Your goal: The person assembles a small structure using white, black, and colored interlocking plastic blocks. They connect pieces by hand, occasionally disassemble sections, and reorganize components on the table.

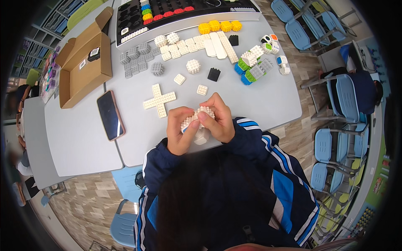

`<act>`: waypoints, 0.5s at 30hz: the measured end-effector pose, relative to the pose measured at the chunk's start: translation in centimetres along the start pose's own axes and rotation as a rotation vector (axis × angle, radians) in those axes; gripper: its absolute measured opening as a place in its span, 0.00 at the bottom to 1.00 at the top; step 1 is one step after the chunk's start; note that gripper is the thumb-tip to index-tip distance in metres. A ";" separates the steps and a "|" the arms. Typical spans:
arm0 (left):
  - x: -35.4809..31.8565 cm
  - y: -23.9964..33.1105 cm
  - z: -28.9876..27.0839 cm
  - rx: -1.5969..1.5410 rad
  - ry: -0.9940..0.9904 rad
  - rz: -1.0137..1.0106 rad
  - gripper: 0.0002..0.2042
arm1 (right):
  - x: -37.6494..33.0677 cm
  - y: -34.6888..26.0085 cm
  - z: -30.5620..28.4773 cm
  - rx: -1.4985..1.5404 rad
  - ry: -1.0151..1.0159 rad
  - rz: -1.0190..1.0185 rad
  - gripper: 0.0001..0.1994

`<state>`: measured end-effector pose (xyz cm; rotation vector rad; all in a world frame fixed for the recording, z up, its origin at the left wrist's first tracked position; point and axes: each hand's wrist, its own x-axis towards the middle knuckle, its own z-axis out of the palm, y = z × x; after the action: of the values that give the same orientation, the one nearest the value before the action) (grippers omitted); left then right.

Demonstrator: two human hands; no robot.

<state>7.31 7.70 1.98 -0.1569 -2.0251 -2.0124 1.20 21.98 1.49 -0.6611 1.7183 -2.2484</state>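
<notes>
Pinching white studded blocks point(204, 109) w/ thumb + fingers of L hand point(179, 129) & R hand point(220, 119), over table point(138, 144) nr front edge. Can't tell if joined. Also got white cross pc point(159, 100) lying just past L hand, black block point(214, 74) beyond R hand.

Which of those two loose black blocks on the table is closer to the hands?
The lower black block, above the right hand in the picture. The other black block is farther off, near the yellow blocks.
</notes>
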 end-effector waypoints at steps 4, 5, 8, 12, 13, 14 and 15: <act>-0.2 -0.2 -0.2 -0.048 0.008 -0.005 0.15 | 0.1 0.4 0.7 0.289 0.086 0.090 0.09; -0.2 -0.4 -0.4 -0.046 0.004 0.013 0.13 | 0.1 0.9 0.2 0.513 0.118 0.183 0.09; -0.2 -1.2 -1.0 -0.364 -0.030 0.127 0.13 | 1.9 1.7 -2.9 0.939 -0.054 0.152 0.09; -0.4 0.3 -1.8 -0.189 0.156 -0.025 0.18 | 2.3 -1.4 -2.0 0.112 0.179 0.189 0.08; -0.2 0.6 -1.9 -0.179 0.193 -0.079 0.22 | 2.6 -0.2 -1.6 -0.203 0.165 0.048 0.11; 0.2 0.5 -2.1 -0.225 0.215 -0.104 0.23 | 3.1 0.1 -1.7 -0.473 0.087 -0.063 0.13; 0.5 0.3 -2.2 -0.270 0.237 -0.129 0.23 | 3.5 0.3 -1.7 -0.741 0.006 -0.176 0.16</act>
<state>7.17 5.50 2.41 0.1556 -1.6537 -2.2566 -2.74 21.79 1.55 -0.9687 2.5923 -1.6497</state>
